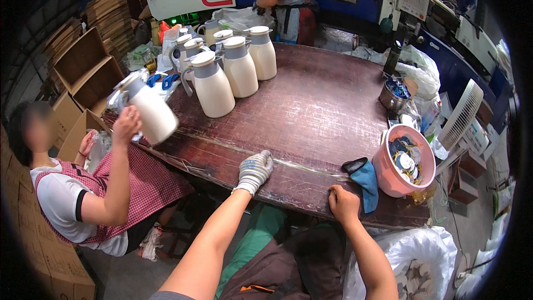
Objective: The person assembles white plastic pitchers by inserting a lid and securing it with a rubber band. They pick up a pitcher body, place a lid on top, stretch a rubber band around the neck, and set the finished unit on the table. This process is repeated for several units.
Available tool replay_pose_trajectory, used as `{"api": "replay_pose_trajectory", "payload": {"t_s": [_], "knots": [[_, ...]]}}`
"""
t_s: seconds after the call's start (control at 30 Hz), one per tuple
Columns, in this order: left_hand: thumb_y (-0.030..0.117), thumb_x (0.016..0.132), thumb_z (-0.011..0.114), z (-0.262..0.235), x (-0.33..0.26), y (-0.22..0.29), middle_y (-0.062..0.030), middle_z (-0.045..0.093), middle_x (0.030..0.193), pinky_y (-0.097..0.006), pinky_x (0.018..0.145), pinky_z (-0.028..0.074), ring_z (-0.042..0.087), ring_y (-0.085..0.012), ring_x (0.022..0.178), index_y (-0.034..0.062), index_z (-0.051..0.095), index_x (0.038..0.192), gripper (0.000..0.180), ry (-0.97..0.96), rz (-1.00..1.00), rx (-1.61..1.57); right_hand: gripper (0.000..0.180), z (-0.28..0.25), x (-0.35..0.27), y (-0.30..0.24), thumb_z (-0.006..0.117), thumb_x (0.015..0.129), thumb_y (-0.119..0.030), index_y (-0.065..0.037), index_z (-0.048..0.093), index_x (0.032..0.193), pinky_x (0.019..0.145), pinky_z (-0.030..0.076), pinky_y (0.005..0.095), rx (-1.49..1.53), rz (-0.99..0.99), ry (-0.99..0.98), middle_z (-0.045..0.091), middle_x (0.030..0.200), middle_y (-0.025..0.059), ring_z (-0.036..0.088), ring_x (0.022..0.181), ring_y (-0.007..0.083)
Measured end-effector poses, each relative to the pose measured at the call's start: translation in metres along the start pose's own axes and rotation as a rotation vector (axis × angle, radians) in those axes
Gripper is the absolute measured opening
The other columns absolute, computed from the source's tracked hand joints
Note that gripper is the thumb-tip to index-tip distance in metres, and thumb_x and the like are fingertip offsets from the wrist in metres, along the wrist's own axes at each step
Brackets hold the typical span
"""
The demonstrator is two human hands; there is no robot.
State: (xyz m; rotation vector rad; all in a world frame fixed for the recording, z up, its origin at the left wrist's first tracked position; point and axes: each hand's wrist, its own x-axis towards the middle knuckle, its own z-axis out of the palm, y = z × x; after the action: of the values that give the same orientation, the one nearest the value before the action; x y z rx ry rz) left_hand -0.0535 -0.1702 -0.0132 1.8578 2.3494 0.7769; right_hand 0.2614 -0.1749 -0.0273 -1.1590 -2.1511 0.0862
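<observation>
Just left of the pink bucket [387,173] on the brown table [327,111]: a blue cloth [365,183]. Also left of the bucket, nearer the table edge: right hand [343,204], bare, palm down, fingers loosely curled. Well left of the bucket: left hand [256,170] in a striped glove [250,181], resting on the table, fingers folded in. Contents of either hand: impossible to tell. Beyond the bucket, far left: standing cream jugs [240,73]. Behind the bucket: a metal pot [390,101].
</observation>
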Motion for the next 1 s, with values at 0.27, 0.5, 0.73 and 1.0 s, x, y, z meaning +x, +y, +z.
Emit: {"api": "replay_pose_trajectory", "payload": {"t_s": [0.27,0.5,0.73,1.0], "knots": [[0.029,0.091,0.052,0.000,0.000,0.003,-0.0194,0.067,0.082,-0.051,0.071,0.050,0.064,-0.0392,0.079,0.0122,0.062,0.096,0.020,-0.009,0.005,0.010,0.010,-0.001,-0.001,0.002,0.065,0.082,-0.014,-0.012,0.065,0.092,0.057,0.050,0.0419,0.006,0.003,-0.003,0.066,0.070,0.0111,0.065,0.063,0.0301],[0.031,0.090,0.053,-0.001,-0.002,-0.006,-0.0198,0.068,0.087,-0.052,0.073,0.051,0.065,-0.0396,0.082,0.0123,0.063,0.100,0.024,-0.024,-0.063,0.034,0.010,0.004,0.001,-0.001,0.065,0.083,-0.014,-0.011,0.064,0.093,0.059,0.050,0.0426,0.030,0.003,-0.049,0.066,0.072,0.0123,0.065,0.066,0.0322],[0.030,0.091,0.053,-0.006,0.000,0.006,-0.0197,0.068,0.091,-0.050,0.078,0.050,0.065,-0.0389,0.087,0.0112,0.064,0.101,0.024,-0.063,-0.035,-0.013,0.008,0.001,-0.004,0.005,0.063,0.084,-0.014,-0.012,0.064,0.092,0.057,0.049,0.0436,-0.016,-0.001,-0.027,0.064,0.069,0.0143,0.065,0.065,0.0327],[0.030,0.090,0.053,-0.001,0.000,0.005,-0.0184,0.068,0.087,-0.050,0.075,0.051,0.066,-0.0378,0.086,0.0122,0.062,0.099,0.022,-0.012,-0.018,0.001,0.008,-0.002,-0.002,0.004,0.063,0.085,-0.013,-0.011,0.063,0.092,0.056,0.049,0.0445,-0.013,-0.009,-0.010,0.064,0.069,0.0145,0.064,0.063,0.0338]]}}
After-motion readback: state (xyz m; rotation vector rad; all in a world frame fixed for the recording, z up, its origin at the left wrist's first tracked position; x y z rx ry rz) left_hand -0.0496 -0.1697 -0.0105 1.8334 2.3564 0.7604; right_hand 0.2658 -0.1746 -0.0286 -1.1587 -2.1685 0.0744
